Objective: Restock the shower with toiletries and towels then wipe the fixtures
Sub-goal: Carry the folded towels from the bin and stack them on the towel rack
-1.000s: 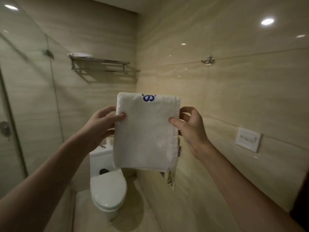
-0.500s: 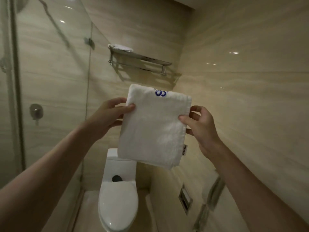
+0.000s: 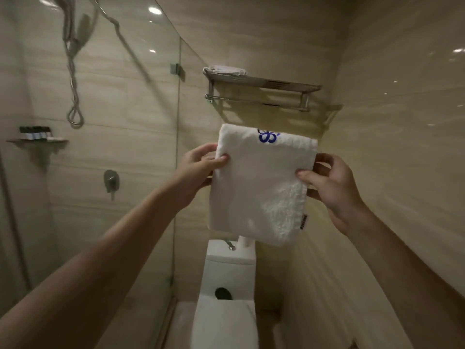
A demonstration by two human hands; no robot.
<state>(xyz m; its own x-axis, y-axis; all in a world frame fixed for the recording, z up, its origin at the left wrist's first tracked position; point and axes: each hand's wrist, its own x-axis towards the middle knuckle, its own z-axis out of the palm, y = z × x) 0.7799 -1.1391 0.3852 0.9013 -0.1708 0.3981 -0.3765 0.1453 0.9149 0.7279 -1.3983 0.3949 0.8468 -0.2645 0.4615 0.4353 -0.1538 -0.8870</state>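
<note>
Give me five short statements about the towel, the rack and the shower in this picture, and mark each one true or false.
1. Both hands hold the folded towel, the left hand on one edge and the right hand on the other. True.
2. The towel is plain white with no marking. False: blue lettering shows near its top edge.
3. The rack on the wall is bare. False: a folded white cloth lies on its left end.
4. Small bottles stand on a shelf behind the glass. True.
5. The towel rests on the toilet. False: it is held in the air above the toilet, below the rack.
</note>
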